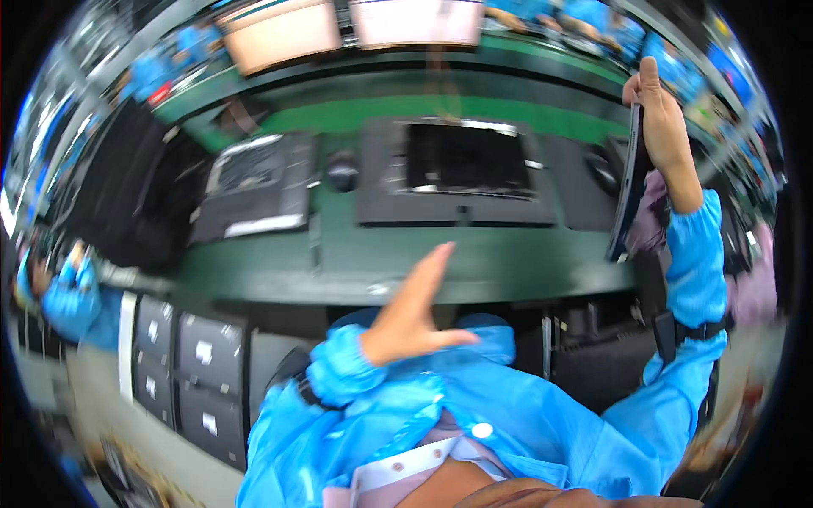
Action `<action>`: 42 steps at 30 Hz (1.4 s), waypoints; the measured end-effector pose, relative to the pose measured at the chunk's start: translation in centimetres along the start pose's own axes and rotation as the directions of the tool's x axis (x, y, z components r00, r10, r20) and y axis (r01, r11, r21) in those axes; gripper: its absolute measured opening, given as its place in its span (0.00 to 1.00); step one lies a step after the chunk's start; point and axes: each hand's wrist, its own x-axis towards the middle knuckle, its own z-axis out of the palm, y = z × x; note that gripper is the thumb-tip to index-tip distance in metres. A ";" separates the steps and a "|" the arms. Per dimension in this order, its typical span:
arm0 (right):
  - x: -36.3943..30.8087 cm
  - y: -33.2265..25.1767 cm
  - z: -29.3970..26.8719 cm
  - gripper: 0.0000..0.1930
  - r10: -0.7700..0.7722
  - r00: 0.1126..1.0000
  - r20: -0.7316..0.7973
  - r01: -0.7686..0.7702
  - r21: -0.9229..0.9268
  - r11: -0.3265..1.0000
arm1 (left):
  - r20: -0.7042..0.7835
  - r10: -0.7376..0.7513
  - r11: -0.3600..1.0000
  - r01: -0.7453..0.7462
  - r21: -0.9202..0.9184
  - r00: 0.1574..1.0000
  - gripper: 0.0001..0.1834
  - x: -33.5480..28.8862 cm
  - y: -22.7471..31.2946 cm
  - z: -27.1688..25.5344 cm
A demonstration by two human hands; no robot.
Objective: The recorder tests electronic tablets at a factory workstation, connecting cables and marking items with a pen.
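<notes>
My right hand [665,127] is raised at the far right and grips the upper end of a thin dark tablet-like device [628,190]. The device stands on edge, so its faces hardly show. In front of my body, my left hand [406,313] holds nothing, its thumb apart from the fingers. Beyond it on the green bench, a black-screened tablet [466,159] lies on a dark grey foam pad [381,203]. Left of that pad is a computer mouse [343,171], and a second dark pad [258,222] carries a film-covered flat piece [251,165].
A heap of black flat pieces [118,186] sits at the bench's left end. Another mouse [601,169] rests near the held device. Two lit monitors [284,34] stand at the back. Dark drawers [207,351] are below left. People in blue work around the bench.
</notes>
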 end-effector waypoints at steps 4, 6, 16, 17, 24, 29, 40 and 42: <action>-3.2 -13.0 12.5 0.47 -0.228 0.940 0.252 0.180 0.200 0.963 | -0.269 -0.110 0.959 0.031 -0.282 0.957 0.71 -0.9 1.2 2.0; -5.0 -16.4 17.8 0.47 -0.300 0.878 0.373 0.169 0.345 0.923 | -0.394 -0.649 0.649 0.203 -0.733 0.651 0.39 -2.6 2.9 0.8; -4.7 -13.7 44.5 0.28 -0.216 0.801 0.558 0.396 -0.223 0.891 | -0.674 -0.664 0.715 0.010 -0.699 0.324 0.23 -21.2 2.9 -12.1; -4.2 -13.7 45.0 0.28 -0.215 0.803 0.556 0.396 -0.227 0.890 | -0.642 -0.684 0.677 -0.027 -0.736 0.347 0.21 -22.3 2.9 -12.6; -4.1 -17.3 44.1 0.24 -0.191 0.845 0.500 0.373 -0.294 0.880 | -0.605 -0.729 0.651 0.051 -0.757 0.320 0.14 -26.4 1.3 -14.4; -4.8 -18.2 45.5 0.23 -0.093 0.781 0.618 0.307 -0.251 0.918 | -0.612 -0.726 0.655 0.044 -0.754 0.315 0.16 -25.9 1.0 -14.2; -14.7 -22.9 35.1 0.15 -0.393 0.303 0.868 -0.724 0.478 0.497 | -0.501 -0.732 0.666 0.330 -0.669 0.461 0.18 -27.6 2.2 -14.5; -16.4 -23.0 32.9 0.17 -0.583 0.267 0.767 -0.667 0.584 0.463 | -0.446 -0.754 0.636 0.369 -0.678 0.481 0.18 -27.7 2.1 -14.7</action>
